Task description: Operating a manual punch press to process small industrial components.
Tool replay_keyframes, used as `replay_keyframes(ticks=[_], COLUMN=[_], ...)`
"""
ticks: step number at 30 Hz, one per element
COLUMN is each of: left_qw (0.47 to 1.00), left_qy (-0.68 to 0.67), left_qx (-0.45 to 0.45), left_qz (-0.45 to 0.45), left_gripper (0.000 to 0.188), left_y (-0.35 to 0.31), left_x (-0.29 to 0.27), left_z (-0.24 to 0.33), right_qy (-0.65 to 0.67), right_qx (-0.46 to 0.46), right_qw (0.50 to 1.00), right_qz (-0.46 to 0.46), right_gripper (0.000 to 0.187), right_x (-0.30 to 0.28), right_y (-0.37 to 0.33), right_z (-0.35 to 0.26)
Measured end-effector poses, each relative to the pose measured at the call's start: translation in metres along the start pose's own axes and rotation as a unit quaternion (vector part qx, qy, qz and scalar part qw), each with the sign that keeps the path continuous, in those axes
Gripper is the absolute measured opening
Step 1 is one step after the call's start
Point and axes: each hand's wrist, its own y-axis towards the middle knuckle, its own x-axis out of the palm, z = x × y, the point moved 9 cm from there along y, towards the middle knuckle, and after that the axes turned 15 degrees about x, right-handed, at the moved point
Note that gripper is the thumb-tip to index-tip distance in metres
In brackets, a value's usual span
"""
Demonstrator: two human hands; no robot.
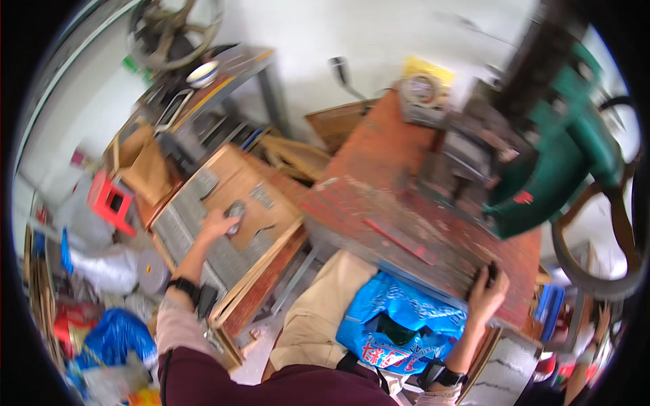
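Head view, scanned left to right.

9 o'clock edge: red plastic stool [108, 200] on the floor, with white sacks and a grey disc [152, 271] below it. A blue bag [112, 336] lies at about 8 o'clock.

Left of centre, 9 to 10 o'clock: shallow wooden tray [267, 260] set on a slant, with rows of small grey metal pieces [181, 218] packed along its left side and lower end. Left hand [218, 223] reaches into the tray, fingers closed around a small grey metal piece [235, 209]; the grasp looks firm, though motion blur hides the fingertips. Black wrist strap on that forearm.

Centre, 6 o'clock: blue plastic bag [396, 325] with red markings on the person's lap, just below the bench edge.

Centre to right, 12 to 4 o'clock: worn red workbench [379, 169], a thin red strip [399, 240] lying on it. Right hand [487, 291] at 4 o'clock rests on the near bench edge, fingers curled over a dark object [491, 272]; cannot tell whether it is gripped or merely touched.

2 to 3 o'clock: green machine [569, 149] with a large wheel [596, 271] stands on the bench, well apart from the right hand.
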Motion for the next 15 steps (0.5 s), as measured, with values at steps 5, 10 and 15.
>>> replay_keyframes(ticks=[5, 10, 15], left_qw=[0.952, 0.854, 0.697], left_qy=[-0.287, -0.135, -0.001], left_qx=[0.100, 0.494, 0.706], left_qz=[-0.037, -0.097, -0.129], left_gripper=[0.036, 0.049, 0.052], left_y=[-0.034, -0.094, -0.137], left_x=[-0.033, -0.028, 0.046], left_z=[0.137, 0.361, 0.524], right_qy=[0.055, 0.221, 0.205], right_qx=[0.000, -0.045, -0.109], right_qw=[0.998, 0.967, 0.947], right_qz=[-0.008, -0.118, -0.224], right_gripper=[0.023, 0.041, 0.076], right_x=[-0.006, -0.020, -0.025], right_y=[0.003, -0.008, -0.012], right_z=[-0.007, -0.033, -0.056])
